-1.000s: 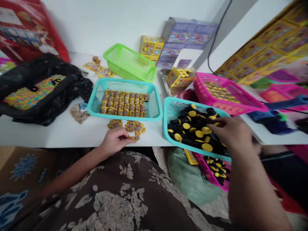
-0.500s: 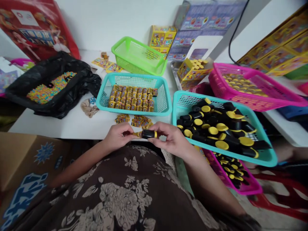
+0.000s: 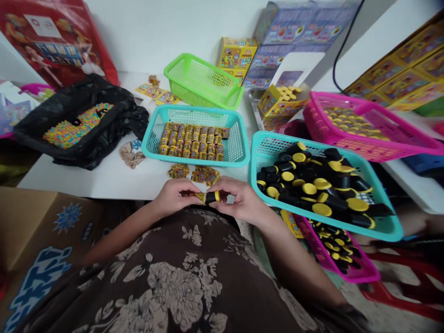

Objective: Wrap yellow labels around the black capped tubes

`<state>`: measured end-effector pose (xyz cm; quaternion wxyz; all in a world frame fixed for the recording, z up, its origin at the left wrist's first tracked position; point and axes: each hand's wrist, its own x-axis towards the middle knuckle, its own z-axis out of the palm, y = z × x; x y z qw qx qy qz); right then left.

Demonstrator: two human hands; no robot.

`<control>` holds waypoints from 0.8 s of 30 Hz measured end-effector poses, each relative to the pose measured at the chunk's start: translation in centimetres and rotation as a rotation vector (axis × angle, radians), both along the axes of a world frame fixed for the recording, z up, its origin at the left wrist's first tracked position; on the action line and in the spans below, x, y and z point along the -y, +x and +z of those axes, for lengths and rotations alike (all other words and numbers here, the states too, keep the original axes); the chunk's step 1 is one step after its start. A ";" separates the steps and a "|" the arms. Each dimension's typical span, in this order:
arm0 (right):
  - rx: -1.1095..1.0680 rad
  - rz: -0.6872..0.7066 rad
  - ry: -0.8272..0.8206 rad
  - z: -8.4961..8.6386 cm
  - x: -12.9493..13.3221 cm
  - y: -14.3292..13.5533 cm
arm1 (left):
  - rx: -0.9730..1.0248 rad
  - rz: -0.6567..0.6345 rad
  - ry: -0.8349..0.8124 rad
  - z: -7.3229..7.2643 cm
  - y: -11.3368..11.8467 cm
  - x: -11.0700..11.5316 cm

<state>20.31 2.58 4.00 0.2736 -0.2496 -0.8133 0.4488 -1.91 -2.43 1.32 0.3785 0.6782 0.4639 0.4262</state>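
Observation:
My left hand (image 3: 175, 196) pinches a yellow printed label (image 3: 199, 196) at the front edge of the table. My right hand (image 3: 239, 198) grips a small black container (image 3: 210, 197) by its yellow-lidded end. The label lies against the container's left part, partly hidden by my fingers. Just beyond the hands are loose printed labels (image 3: 205, 175). Behind them a teal basket (image 3: 196, 162) holds rows of label-wrapped containers (image 3: 190, 141). To the right, another teal basket (image 3: 255, 159) holds many black containers with yellow lids (image 3: 308, 188).
A black-lined bin (image 3: 31, 127) of colourful pieces stands left. A green basket (image 3: 204, 83) and yellow boxes (image 3: 237, 52) are at the back. Pink baskets (image 3: 347, 138) stand right and below. An open cardboard box (image 3: 45, 231) is lower left.
The label now covers more of the black container's left part, and both hands have come closer together. The whole view has shifted slightly.

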 end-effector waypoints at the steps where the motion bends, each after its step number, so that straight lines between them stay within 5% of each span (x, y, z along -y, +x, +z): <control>1: -0.012 -0.007 -0.014 -0.1 0.0 -0.1 | 0.012 -0.003 -0.023 -0.1 0.0 -0.1; 15: -0.041 -0.134 0.019 -2.5 -0.2 -2.5 | 0.369 -0.031 -0.488 -1.0 0.7 -0.3; 24: -0.151 -0.268 -0.135 -3.4 0.0 -3.1 | 0.663 0.013 -0.569 -2.2 1.6 0.1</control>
